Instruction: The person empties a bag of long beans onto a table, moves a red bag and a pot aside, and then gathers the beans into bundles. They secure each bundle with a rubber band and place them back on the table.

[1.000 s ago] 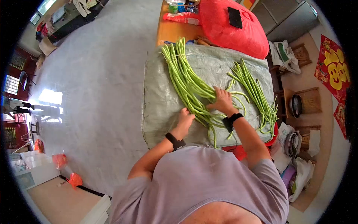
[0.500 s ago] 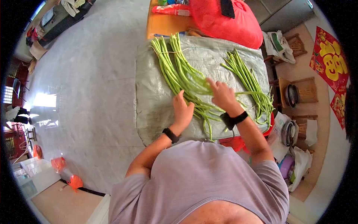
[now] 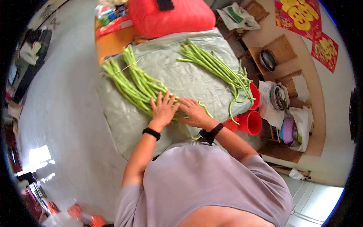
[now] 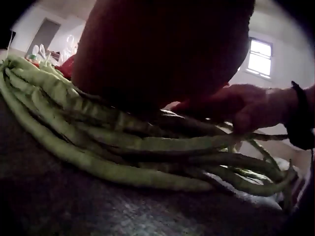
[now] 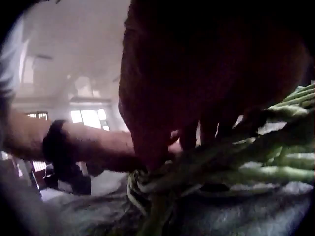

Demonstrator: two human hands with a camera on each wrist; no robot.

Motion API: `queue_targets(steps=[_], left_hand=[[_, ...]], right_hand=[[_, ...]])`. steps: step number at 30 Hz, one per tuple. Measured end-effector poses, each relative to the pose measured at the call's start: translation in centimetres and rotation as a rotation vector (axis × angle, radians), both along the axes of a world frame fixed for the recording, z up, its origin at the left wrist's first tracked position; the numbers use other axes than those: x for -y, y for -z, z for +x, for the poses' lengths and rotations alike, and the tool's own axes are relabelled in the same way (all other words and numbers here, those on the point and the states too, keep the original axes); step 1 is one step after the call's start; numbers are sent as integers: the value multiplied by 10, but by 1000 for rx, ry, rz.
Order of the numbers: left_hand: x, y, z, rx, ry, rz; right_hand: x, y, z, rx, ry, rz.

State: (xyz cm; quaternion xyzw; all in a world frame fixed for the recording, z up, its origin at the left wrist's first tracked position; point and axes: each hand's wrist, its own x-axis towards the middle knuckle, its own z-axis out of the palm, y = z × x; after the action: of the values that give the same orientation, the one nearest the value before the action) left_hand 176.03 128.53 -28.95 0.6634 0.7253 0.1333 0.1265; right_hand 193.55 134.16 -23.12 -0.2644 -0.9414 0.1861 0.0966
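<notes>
A large bunch of long green beans, tied near its far end, lies slantwise on a grey-green woven sheet. My left hand rests over the near part of this bunch, its fingers spread and straight. Close beside it, my right hand reaches across the beans' near ends with extended fingers, the two hands' fingertips almost meeting. In the left wrist view the bean strands run beneath the dark left hand. A second, smaller bunch of long beans lies to the right, apart from both hands.
Behind the sheet sits a big red bag with a dark phone on top, on an orange tabletop. Red buckets stand at the sheet's right edge. Wooden chairs holding a pan and bags line the wall.
The head view has turned, so the sheet and beans appear further left and tilted. My left hand has moved from the bunch's side onto its top, and my hands have come closer together.
</notes>
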Motion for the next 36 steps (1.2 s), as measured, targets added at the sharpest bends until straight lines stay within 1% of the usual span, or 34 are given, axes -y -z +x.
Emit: queue_targets(steps=[2,3,6,10,12,14,16,18,20,22,23,26,27,28,30,32,33,36], left_hand=[[1,-4,-1,7,7,-67],[1,-4,2,-20,2,-80],[-2,-2,6,-58,-14,-136],[-10,-10,13,-127,-42,-260],[-14,-9,18,-177,-80,-296],[-18,-10,22,-183,-101,-299],[-21,-15,32,-180,-107,-300],[-22,-20,44,-168,-107,-296],[-21,-22,60,-130,-149,-231],[-16,-23,77,-88,-196,-174],[-14,-16,82,-94,-233,-7],[-18,-8,68,124,-382,121],[-20,-6,64,128,-387,279],[-21,-5,58,196,-439,207],[-23,-8,48,330,-555,67],[-25,-9,41,441,-616,118],[-26,-13,40,454,-665,140],[-30,-28,43,696,-713,279]], right_hand=[[-7,-11,14,-50,-24,-18],[-8,-11,23,-120,80,33],[-20,-3,70,-123,181,57],[-41,3,140,-174,417,-38],[-58,0,172,-199,545,-18],[-82,-5,199,-190,645,95],[-117,-3,222,-237,675,208],[-147,-12,234,-200,678,283],[-182,-1,248,-133,610,414],[-204,3,257,-80,532,375],[-214,6,259,-55,493,356],[-235,19,268,142,391,269],[-230,10,266,157,400,238],[-238,22,270,199,445,147],[-236,17,275,80,394,134],[-224,3,273,-7,417,157],[-220,-5,271,-74,424,175],[-221,-27,273,-377,412,180]])
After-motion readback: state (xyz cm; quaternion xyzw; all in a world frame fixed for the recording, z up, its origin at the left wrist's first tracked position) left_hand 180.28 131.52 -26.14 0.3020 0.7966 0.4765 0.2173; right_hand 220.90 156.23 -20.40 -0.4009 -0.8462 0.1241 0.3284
